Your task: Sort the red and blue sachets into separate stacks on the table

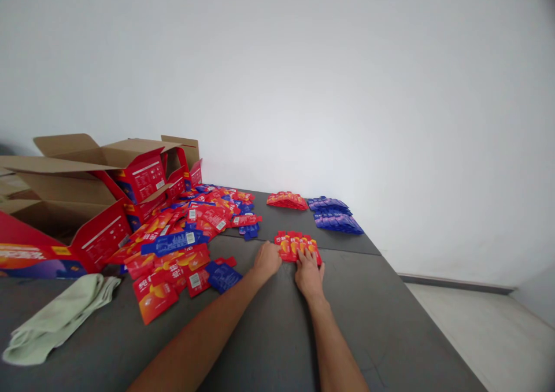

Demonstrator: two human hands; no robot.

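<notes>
In the middle of the table, several flat red cartons (296, 241) with orange pictures lie overlapped in a short row. My right hand (309, 272) rests over the row's right part, its fingers spread on top of the cartons and along their near edge. At the row's left end is my left hand (267, 258), fingers curled in against the edge of the first carton. Whatever those fingers hold, if anything, is hidden. Farther back lies a fanned stack of red cartons (287, 200), and to its right sit two fanned stacks of blue-purple cartons (338, 223).
A loose heap of red and blue flat cartons (173, 273) spreads across the table's left side. Behind it stand open red cardboard boxes (104, 236) with raised flaps. A folded pale green cloth (60, 317) lies at front left. A white wall borders the grey table (277, 334).
</notes>
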